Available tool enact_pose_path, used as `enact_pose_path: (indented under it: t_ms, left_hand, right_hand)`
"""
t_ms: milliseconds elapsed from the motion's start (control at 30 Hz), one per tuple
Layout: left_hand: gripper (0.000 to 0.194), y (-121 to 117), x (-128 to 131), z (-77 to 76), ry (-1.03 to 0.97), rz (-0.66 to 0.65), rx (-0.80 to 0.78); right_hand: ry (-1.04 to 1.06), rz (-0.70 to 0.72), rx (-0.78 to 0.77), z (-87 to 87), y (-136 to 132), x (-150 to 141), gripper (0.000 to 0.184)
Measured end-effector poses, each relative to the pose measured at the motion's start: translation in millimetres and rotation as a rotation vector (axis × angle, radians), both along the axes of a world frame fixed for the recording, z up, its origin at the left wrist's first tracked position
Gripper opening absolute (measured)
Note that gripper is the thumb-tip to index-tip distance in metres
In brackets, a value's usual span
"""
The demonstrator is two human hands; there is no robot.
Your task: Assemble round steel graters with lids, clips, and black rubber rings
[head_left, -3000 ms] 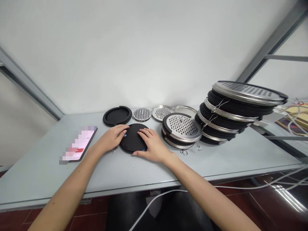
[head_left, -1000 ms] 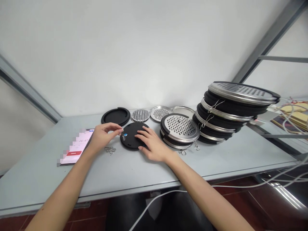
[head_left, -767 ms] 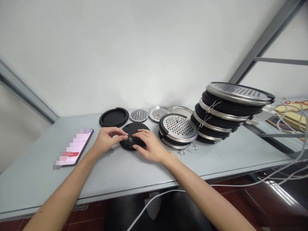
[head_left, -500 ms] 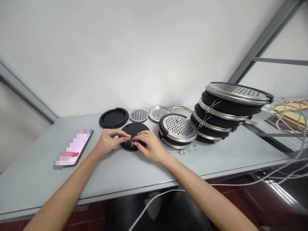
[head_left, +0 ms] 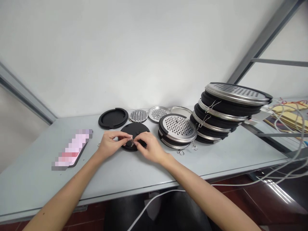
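Note:
My left hand and my right hand meet above a round black disc that lies on the table. Between the fingertips of both is a small bent metal wire piece, its exact shape partly covered by the fingers. Each hand is closed in a pinch at it. Just right of my right hand sits a short stack of round black-rimmed grater units, with wire loops sticking out at its front.
A taller, leaning stack of the same units stands on the right. Along the wall lie a black ring-shaped base, perforated metal discs and a metal ring. A phone lies left on the table. White cables hang at right.
My left hand has shifted slightly right and down, closer to my right hand. The wire piece has turned a little between the fingers.

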State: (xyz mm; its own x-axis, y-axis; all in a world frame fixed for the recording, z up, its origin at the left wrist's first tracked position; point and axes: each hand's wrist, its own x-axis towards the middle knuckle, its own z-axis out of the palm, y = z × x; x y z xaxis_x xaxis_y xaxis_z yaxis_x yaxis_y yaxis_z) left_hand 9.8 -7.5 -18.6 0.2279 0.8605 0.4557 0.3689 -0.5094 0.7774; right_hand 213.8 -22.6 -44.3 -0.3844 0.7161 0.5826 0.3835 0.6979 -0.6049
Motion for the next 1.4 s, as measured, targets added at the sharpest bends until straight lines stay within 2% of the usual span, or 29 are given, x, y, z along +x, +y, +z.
enact_pose_path:
  t_ms: [200, 433, 600, 700, 833, 967, 1067, 1167, 1300, 1400]
  left_hand:
    - [0.006, -6, 3, 2.9, -0.002, 0.048, 0.107]
    - [0.006, -10, 10, 3.1, 0.047, 0.0, 0.228]
    - [0.017, -2, 3, -1.7, 0.185, 0.058, 0.263]
    - [0.028, 6, -4, -6.4, 0.359, 0.021, 0.301]
    - [0.038, 14, -10, -15.4, 0.515, 0.009, 0.226]
    - [0.052, 16, -12, -24.8, 0.615, 0.045, 0.047]
    - [0.054, 16, -12, -27.6, 0.651, 0.054, -0.016]
    - [0.054, 16, -13, -23.9, 0.643, 0.077, 0.005]
    - [0.047, 8, -11, -9.6, 0.609, 0.1, 0.018]
    - [0.046, -6, -4, 5.3, 0.743, 0.093, 0.078]
  right_hand:
    - [-0.014, -0.01, -0.017, 1.2, -1, -1, 0.008]
    - [0.084, 0.007, 0.002, -1.0, 0, -2, 0.015]
    - [0.089, -0.055, -0.042, -2.0, -1, -2, 0.015]
    - [0.099, -0.157, -0.049, -2.5, 0, -1, 0.015]
    - [0.069, -0.231, -0.059, -2.0, 2, 1, 0.013]
    - [-0.006, -0.245, -0.083, -3.4, 2, 2, 0.013]
    - [-0.047, -0.236, -0.096, -5.3, 2, 1, 0.014]
    - [-0.051, -0.218, -0.1, -7.0, 3, 1, 0.014]
    - [-0.062, -0.214, -0.112, -7.8, 3, 1, 0.014]
    - [-0.075, -0.233, -0.133, -7.7, 2, 1, 0.016]
